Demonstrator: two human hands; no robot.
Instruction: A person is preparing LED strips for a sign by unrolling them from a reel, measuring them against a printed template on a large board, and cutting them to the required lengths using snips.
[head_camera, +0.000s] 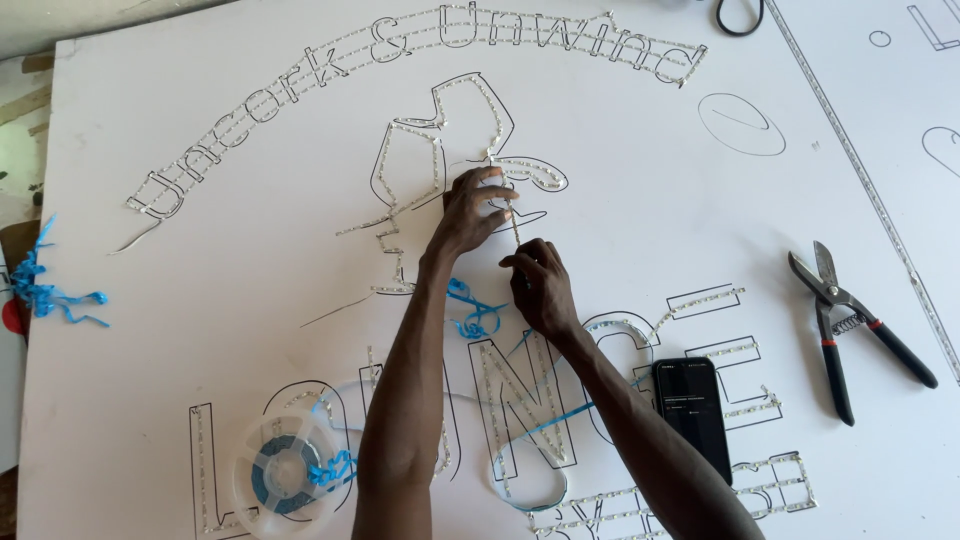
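A large white sign board (200, 250) lies flat, drawn with outlined letters and a figure, and lined with thin LED strip. My left hand (470, 212) presses fingertips on a short run of LED strip (512, 222) at the figure's middle. Just below and to the right, my right hand (540, 285) pinches the lower end of that same strip. A clear reel (283, 470) with a blue core sits at the lower left, its strip trailing toward my arms. Blue backing tape (472, 318) curls between my forearms.
Red-and-black tin snips (850, 320) lie open on the board's right side. A black phone (695, 410) rests by my right forearm. A wad of blue tape (40, 290) hangs off the left edge. A second white panel (900, 110) adjoins at the upper right.
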